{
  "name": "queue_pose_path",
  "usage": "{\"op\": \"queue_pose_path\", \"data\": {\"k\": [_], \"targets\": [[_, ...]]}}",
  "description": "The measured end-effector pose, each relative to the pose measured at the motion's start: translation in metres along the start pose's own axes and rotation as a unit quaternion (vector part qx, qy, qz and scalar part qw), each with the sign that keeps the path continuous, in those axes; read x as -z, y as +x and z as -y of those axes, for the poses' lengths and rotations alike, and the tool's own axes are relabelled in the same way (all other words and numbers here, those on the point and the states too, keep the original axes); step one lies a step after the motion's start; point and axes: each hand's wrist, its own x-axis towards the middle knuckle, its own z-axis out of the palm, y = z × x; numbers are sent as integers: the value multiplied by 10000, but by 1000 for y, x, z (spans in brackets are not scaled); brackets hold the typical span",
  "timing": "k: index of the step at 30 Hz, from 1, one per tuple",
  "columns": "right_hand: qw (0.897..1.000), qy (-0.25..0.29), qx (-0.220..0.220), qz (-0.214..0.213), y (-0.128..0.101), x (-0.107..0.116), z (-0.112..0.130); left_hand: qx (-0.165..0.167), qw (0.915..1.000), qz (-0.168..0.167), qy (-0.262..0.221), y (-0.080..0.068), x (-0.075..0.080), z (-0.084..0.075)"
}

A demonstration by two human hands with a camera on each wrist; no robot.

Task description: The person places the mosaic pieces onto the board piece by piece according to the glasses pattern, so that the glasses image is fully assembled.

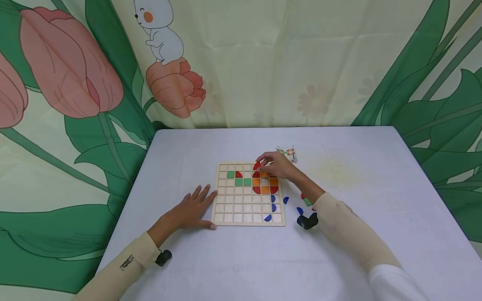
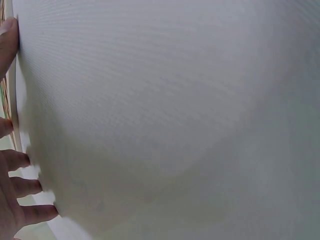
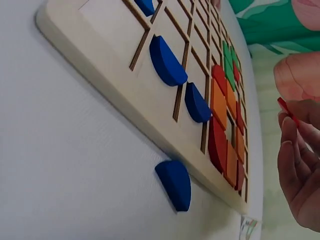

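A wooden grid board (image 1: 226, 207) lies on the table. My right hand (image 1: 276, 164) is over its far right part and pinches a thin red piece (image 3: 287, 111) between thumb and fingertips. Beneath that hand, orange pieces (image 1: 273, 182) and red pieces (image 1: 274, 190) form a ring around a bare cell; the hand hides some cells behind it. Green squares (image 1: 239, 182) and a red quarter-round piece (image 1: 239, 174) sit further left in the grid. My left hand (image 1: 193, 209) lies with spread fingers at the board's left edge, fingertips against its rim.
Several blue half-round pieces (image 1: 267, 218) lie on the board's right side. Off the board are another blue piece (image 3: 175, 185), a green piece (image 1: 308, 202) partly under the right forearm, and a picture card (image 1: 288, 154) behind the right hand. A flower-print curtain (image 1: 256, 62) hangs behind the table.
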Motion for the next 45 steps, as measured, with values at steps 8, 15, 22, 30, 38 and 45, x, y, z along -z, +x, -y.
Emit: {"op": "queue_pose_path", "data": {"k": [8,15,22,30,38,45], "targets": [[9995,64,67,291,17,-23,8,-23,10000,-17,-31,-2,1,0],[9977,300,178,587,30,-42,17,27,10000,35,3,-1,1,0],[9970,271,200,697,40,-60,26,40,10000,83,28,2,0,1],[9973,-321,175,644,50,-76,30,30,9999,94,118,3,1,-1],[9948,-913,12,443,52,-86,39,34,9999,52,160,2,1,-2],[9929,-1134,-132,347,53,-90,45,69,9999,44,145,0,1,-1]]}}
